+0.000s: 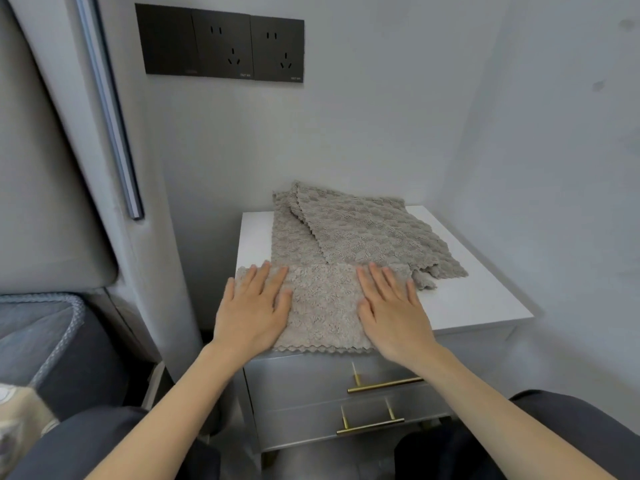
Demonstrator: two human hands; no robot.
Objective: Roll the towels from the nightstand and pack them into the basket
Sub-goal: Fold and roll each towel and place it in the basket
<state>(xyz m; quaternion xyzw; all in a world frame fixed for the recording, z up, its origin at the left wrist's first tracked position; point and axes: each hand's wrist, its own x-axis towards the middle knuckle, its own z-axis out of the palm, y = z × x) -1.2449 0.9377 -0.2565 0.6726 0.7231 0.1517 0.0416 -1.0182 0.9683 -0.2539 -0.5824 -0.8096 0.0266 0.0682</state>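
A beige fluffy towel lies flat at the front edge of the white nightstand top, its scalloped hem hanging just over the edge. My left hand presses flat on its left side, fingers spread. On the towel's right side rests my right hand, also flat with fingers apart. Behind them, two more grey-beige towels lie overlapped and loosely spread toward the wall. No basket is in view.
The nightstand has two grey drawers with gold bar handles. A padded headboard and bed corner stand at the left. Black wall sockets sit above. A wall closes the right side. My knees frame the bottom.
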